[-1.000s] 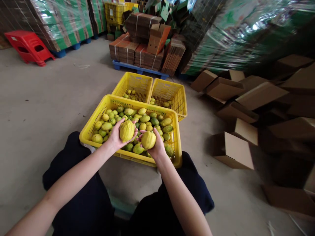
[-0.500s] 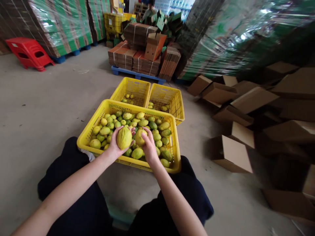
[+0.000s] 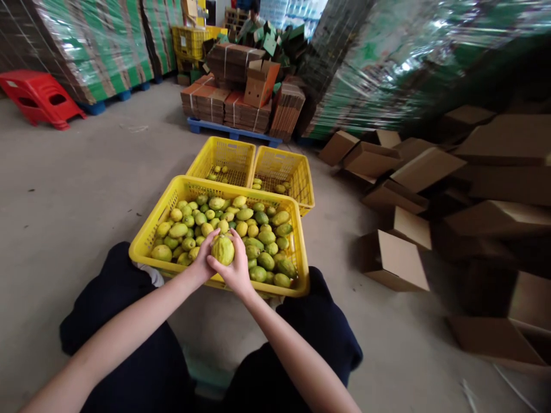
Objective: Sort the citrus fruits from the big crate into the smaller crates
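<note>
Over the near edge of a yellow crate (image 3: 142,235), a large, ridged, yellow-green lemon (image 3: 222,250) sits between my two hands. My left hand (image 3: 204,259) is closed on its left side, fingers partly hidden behind it. My right hand (image 3: 239,268) grips the same fruit from the right, its thumb across the lower front. Beneath and beyond them, many yellow and green lemons (image 3: 267,261) fill the crate. The crate rests by my knees.
Two more yellow crates (image 3: 282,160) stand just beyond, with a few lemons at the bottom. Open cardboard boxes (image 3: 404,261) lie piled to the right. A red stool (image 3: 45,100) is at left; flattened cartons (image 3: 247,112) sit on a blue pallet (image 3: 235,132). A person (image 3: 253,14) is far back.
My hands were apart, each with a lemon. Now they meet around one lemon, the right hand having moved left; the lemon it held is no longer in it. The view has shifted slightly.
</note>
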### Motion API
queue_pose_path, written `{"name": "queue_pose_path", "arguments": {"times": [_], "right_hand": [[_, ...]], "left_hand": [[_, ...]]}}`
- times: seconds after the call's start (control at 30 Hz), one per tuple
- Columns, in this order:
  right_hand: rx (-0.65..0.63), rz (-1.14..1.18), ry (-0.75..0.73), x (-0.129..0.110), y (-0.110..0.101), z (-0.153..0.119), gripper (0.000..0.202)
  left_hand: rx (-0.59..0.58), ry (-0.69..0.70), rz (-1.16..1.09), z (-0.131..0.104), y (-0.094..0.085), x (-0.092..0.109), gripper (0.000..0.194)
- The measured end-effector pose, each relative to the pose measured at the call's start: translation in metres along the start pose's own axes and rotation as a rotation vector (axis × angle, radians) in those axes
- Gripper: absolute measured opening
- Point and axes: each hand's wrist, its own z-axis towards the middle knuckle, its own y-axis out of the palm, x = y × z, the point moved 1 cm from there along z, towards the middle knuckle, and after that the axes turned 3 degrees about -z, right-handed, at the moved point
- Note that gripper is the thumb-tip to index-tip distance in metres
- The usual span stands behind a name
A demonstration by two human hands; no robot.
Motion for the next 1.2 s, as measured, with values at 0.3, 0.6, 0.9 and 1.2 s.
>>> {"name": "queue_pose_path", "arguments": {"times": [0.3,0.6,0.9,1.2], "right_hand": [[0.023,0.390,0.202,-0.021,-0.023,0.015,0.047],[0.105,0.433,0.291,-0.022,-0.032,0.023,0.047],[0.221,0.542,0.468,-0.018,-0.030,0.026,0.054],[0.074,0.818,0.670,-0.026,-0.042,0.027,0.031]], "left_hand": [[-0.061,-0.056,0.055,0.000,0.009,0.015,0.012],[0.006,-0.075,-0.019,-0.012,0.009,0.026,0.034],[0.092,-0.089,-0.105,-0.003,0.009,0.026,0.030],[0.116,-0.016,-0.059,-0.014,0.018,0.031,0.022]]}}
